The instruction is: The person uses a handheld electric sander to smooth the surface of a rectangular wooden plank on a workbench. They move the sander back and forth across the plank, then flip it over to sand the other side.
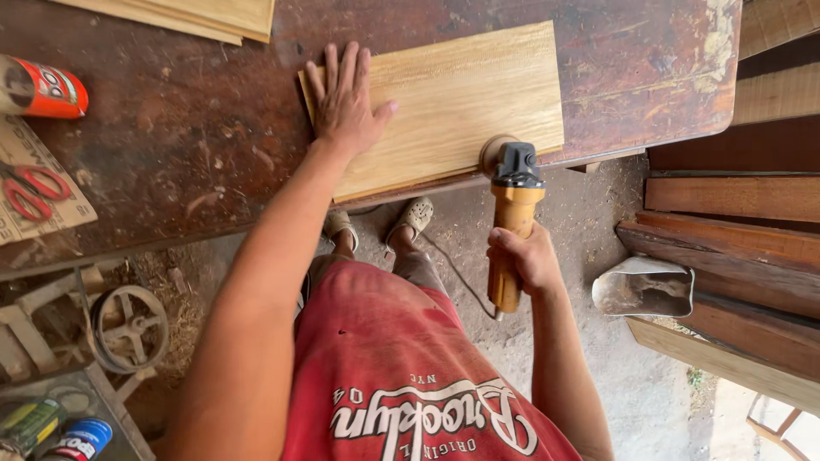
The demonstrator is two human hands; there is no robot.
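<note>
Brown tabletop holds a pale board lying left to right. Left hand presses flat, fingers spread. Right hand grips a yellow sander at its near edge.

The left hand is pressing flat on the wooden board lying on the workbench. The right hand is gripping the orange grinder, its disc touching the board's near edge.

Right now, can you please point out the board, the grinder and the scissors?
board (461,94), head view, on the bare top face right of the left hand.
grinder (512,209), head view, on the yellow body above the right hand.
scissors (30,192), head view, on the red handles.
</note>
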